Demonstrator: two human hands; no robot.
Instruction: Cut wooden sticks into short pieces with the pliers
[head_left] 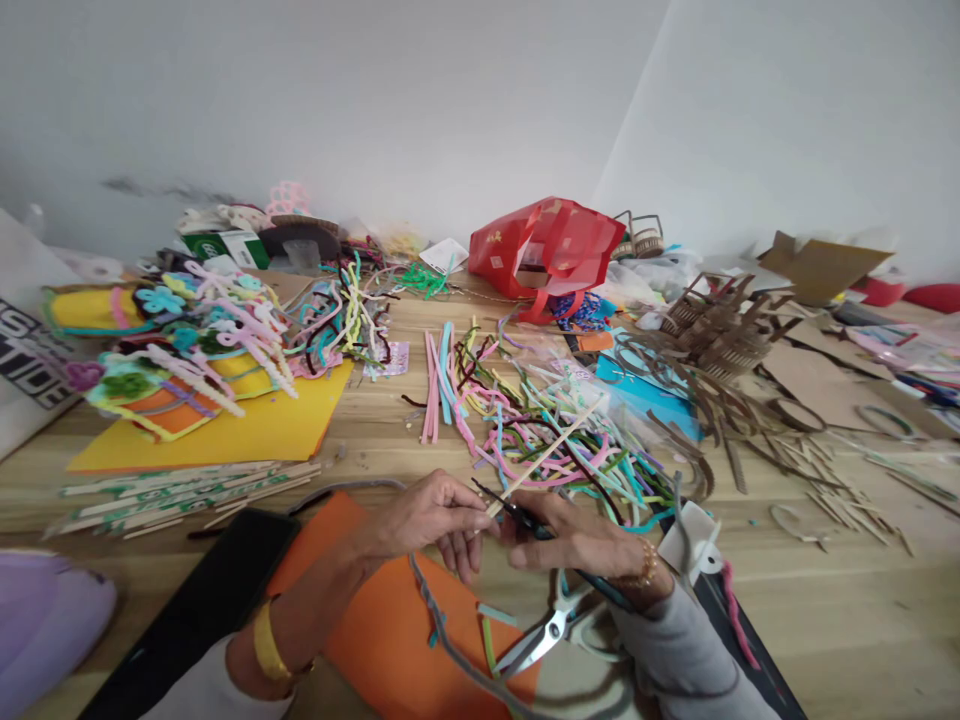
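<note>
**Pale stick (559,447) meets dark tool (523,518) between my hands**

My left hand (442,518) pinches the stick's near end; my right hand (574,545) grips the tool, its fingers partly hidden. I can't tell whether the tool bites the wood. Below my right hand, the scissors' (553,630) handles are hard to make out beside my sleeve (686,650). Under my hands, an orange sheet (375,645), crossed by a grey cord (427,595), is cut off at the bottom. Just beyond, fuzzy stems (600,455) crowd the stick's far end.

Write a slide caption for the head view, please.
Left hand holds a pale wooden stick, right hand a dark tool, before tangled, colourful pipe cleaners.
</note>
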